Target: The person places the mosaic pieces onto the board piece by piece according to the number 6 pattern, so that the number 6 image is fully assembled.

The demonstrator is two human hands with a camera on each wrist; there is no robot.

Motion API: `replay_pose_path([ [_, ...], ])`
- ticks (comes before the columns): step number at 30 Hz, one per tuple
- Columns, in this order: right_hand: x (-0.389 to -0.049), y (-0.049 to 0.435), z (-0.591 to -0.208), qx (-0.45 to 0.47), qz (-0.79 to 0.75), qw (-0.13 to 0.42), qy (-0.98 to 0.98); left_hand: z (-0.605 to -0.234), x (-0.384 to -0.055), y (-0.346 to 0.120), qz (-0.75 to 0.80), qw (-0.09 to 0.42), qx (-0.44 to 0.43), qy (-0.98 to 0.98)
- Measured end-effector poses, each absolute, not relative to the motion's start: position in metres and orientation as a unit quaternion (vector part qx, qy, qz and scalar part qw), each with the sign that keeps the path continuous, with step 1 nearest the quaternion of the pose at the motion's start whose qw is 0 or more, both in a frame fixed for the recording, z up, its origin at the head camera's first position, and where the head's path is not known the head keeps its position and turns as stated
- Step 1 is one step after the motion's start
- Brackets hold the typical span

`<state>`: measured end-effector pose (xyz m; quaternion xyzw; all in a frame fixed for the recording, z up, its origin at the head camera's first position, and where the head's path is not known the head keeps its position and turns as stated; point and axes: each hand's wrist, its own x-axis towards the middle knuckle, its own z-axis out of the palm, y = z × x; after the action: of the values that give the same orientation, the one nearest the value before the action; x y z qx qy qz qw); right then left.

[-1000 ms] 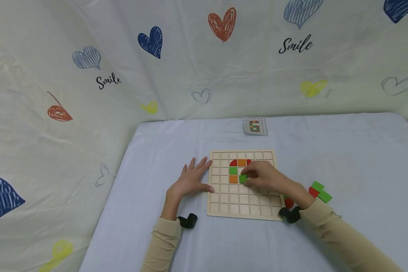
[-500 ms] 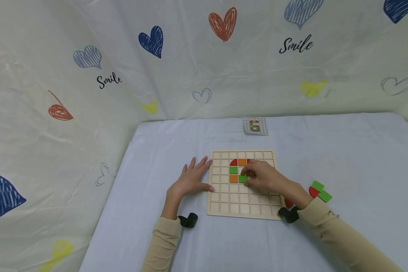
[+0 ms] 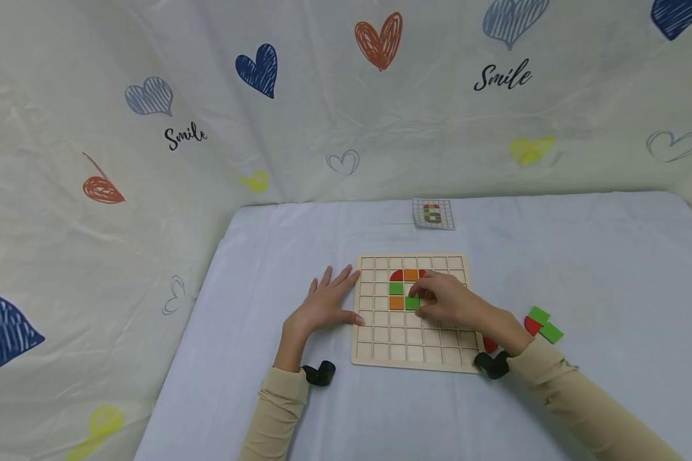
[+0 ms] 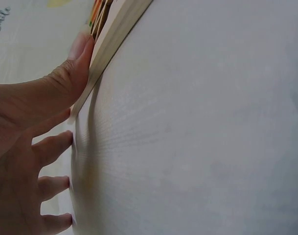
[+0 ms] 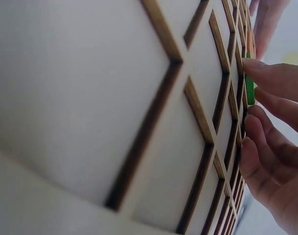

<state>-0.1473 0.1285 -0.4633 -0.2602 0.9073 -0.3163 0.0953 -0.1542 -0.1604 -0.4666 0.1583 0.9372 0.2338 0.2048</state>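
A wooden grid board [image 3: 380, 352] lies on the white-covered table. My left hand [image 3: 321, 307] rests at its left edge with fingers spread; in the left wrist view the thumb [image 4: 80, 58] touches the rim. My right hand [image 3: 452, 299] reaches over the board, thumb and index finger at the edges of a green square tile [image 3: 412, 303], also visible between them in the right wrist view. That tile sits in a cell beside an orange tile [image 3: 396, 303]. Above these are another green tile [image 3: 396, 289], a red rounded tile [image 3: 396, 276], an orange tile [image 3: 411, 274] and a red piece partly hidden by the right hand.
Behind the board lies a small printed grid card [image 3: 432, 214] with a coloured pattern. Right of the board are loose green tiles [image 3: 550, 333] and a red tile [image 3: 532, 325]. Another red piece [image 3: 489, 344] shows by the right wrist. A patterned cloth hangs behind.
The green tile, slightly skewed a second ago, now lies squared in its cell. My right fingers have stayed almost in place; the left hand has not moved.
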Motion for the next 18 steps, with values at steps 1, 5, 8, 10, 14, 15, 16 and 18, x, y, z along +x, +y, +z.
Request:
replay_pose_path([
  [1, -0.147, 0.129, -0.463, -0.261, -0.318, 0.095, 0.906, -0.466, -0.154, -0.16, 0.235, 0.205, 0.158, 0.937],
  [5, -0.147, 0.132, -0.463, -0.265, -0.323, 0.095, 0.904, -0.466, -0.154, -0.16, 0.238, 0.204, 0.156, 0.937],
  [8, -0.146, 0.133, -0.463, -0.263, -0.326, 0.096, 0.903, -0.465, -0.154, -0.16, 0.24, 0.202, 0.154, 0.937],
  [10, -0.146, 0.134, -0.463, -0.261, -0.33, 0.097, 0.902, -0.464, -0.154, -0.159, 0.241, 0.203, 0.153, 0.937],
  [14, -0.145, 0.136, -0.462, -0.255, -0.338, 0.103, 0.9, -0.464, -0.154, -0.159, 0.24, 0.205, 0.152, 0.937],
  [15, -0.144, 0.137, -0.461, -0.255, -0.339, 0.103, 0.9, -0.464, -0.154, -0.159, 0.239, 0.205, 0.152, 0.937],
  [16, -0.144, 0.138, -0.461, -0.254, -0.34, 0.102, 0.9, -0.464, -0.154, -0.159, 0.239, 0.205, 0.152, 0.937],
  [18, -0.142, 0.142, -0.46, -0.255, -0.341, 0.097, 0.899, -0.464, -0.154, -0.159, 0.24, 0.205, 0.152, 0.937],
])
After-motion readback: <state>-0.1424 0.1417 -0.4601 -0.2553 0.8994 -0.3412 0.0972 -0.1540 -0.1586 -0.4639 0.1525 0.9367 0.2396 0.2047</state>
